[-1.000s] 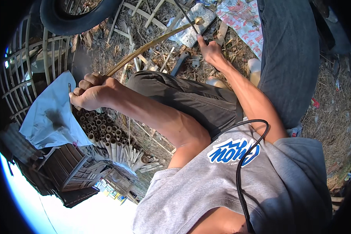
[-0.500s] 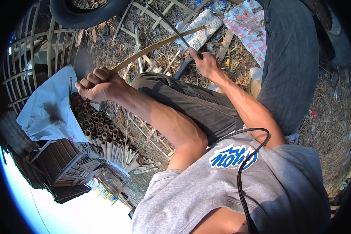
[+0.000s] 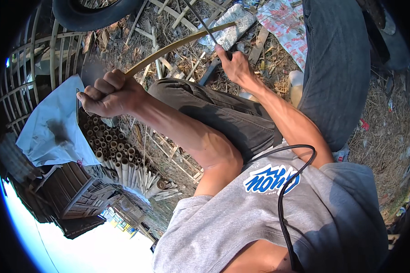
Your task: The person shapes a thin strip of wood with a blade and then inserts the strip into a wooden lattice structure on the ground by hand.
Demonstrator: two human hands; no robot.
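My left hand (image 3: 108, 93) is closed in a fist around one end of a bamboo strip (image 3: 171, 48). The strip bows upward to the right, its far end near a pale, worn block (image 3: 237, 22). In my closed right hand (image 3: 237, 67) is a knife (image 3: 199, 19) with a long, narrow dark blade, seen nearly edge-on. The blade crosses the strip near its far end; whether it cuts in cannot be made out. A dark flat bar (image 3: 209, 72) shows beside my right hand, partly hidden, and I cannot tell whether it belongs to the knife.
Bamboo lattice pieces and shavings litter the dry ground. A black tire (image 3: 95, 16) lies at upper left. Stacked bamboo tubes (image 3: 111, 141) sit left of my left forearm, beside a white sheet (image 3: 48, 123). A red-and-white printed cloth (image 3: 284, 27) lies near my trousered leg (image 3: 335, 77).
My left hand has shifted slightly left and outward with the strip, which bends more now. My right hand and the knife have moved slightly up and left.
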